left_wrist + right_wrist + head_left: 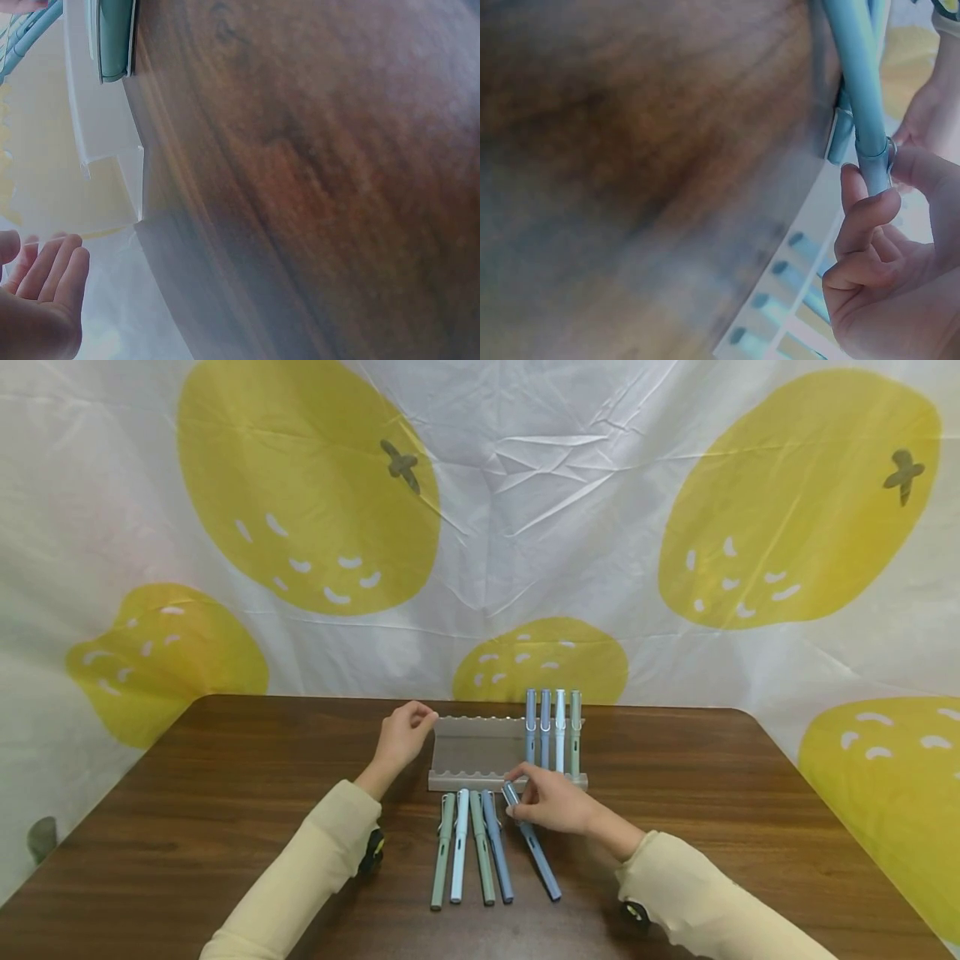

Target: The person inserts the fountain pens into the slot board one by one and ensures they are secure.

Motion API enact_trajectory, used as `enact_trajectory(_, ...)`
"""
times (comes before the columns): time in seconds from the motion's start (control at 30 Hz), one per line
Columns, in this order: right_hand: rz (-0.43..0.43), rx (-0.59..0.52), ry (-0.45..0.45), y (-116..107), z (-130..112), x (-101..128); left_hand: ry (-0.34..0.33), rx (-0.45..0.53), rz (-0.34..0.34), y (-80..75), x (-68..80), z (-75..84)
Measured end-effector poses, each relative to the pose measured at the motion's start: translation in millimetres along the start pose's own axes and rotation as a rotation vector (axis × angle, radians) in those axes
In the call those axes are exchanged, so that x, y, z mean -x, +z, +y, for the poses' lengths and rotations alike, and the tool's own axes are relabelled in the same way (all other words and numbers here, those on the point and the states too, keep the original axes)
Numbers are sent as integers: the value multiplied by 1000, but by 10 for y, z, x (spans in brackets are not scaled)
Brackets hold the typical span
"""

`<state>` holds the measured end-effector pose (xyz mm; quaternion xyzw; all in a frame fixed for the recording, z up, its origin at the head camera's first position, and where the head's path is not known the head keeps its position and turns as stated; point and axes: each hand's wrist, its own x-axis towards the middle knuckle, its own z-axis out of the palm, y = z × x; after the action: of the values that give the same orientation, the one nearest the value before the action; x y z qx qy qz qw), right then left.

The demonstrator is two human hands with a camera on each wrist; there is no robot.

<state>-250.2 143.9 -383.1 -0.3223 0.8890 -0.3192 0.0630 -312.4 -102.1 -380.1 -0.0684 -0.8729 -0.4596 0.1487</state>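
Observation:
My right hand (558,799) pinches a dark blue pen (542,860) by its capped end, between thumb and fingers; the pen slants toward the front of the table. In the right wrist view, the thumb and fingertips close around the cap beside its clip. At the far left corner of a clear pen rack (480,752), my left hand (401,737) pinches the rack's edge. Two blue pens, a light blue pen (560,727) and a green pen (575,731) stand leaning in the right-hand slots of the rack.
Several pens lie side by side in front of the rack, among them a green pen (442,852), a light blue pen (460,847) and a blue pen (497,852). A lemon-print cloth (487,527) hangs behind the brown wooden table (675,777).

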Motion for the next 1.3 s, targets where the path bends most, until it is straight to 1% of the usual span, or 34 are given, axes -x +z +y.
enact_trajectory(0.23,74,-42,22,-100,-33,-17,11,-6,3,-3,4,8)
enact_trajectory(0.5,176,-39,-37,-231,-52,-47,5,-7,0,-3,-2,16)
enact_trajectory(0.67,220,-53,-34,-307,-82,-57,3,-15,5,-5,-5,18)
enact_trajectory(0.8,267,-36,-44,-345,-81,-83,6,-20,10,-12,-6,24)
enact_trajectory(1.17,337,-41,-16,-443,-54,-153,16,-17,7,-10,-1,14)
enact_trajectory(1.3,359,-29,-25,-484,-49,-184,17,-18,4,-6,-2,9)
